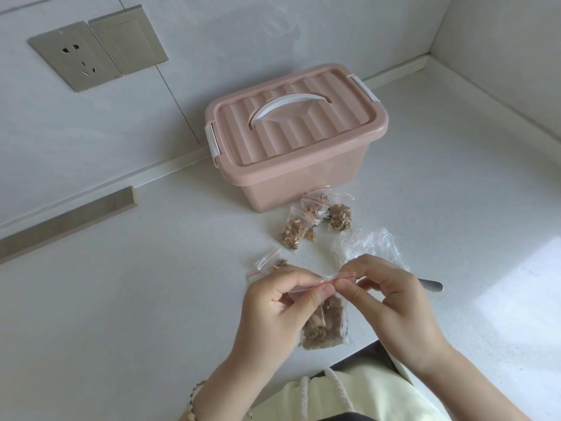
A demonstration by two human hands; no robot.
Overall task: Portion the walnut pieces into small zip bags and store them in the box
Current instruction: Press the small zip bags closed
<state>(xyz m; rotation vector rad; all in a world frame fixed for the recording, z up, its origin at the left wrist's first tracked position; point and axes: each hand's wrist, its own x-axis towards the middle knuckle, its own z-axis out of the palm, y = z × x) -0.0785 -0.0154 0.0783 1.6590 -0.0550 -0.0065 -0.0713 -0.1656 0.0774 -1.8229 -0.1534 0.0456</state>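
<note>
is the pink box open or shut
Shut. The ribbed lid sits flat on the pink box, and the white latch at its end lies down over the rim.

Both hands were held close together above the near edge of the counter (136, 314), with the forearms brought in from below. The left hand (273, 302) was curled, its thumb and forefinger pinched on the top strip of a zip bag (321, 326). The right hand (391, 302) was curled likewise and pinched on the same strip, just beside the left.
</note>
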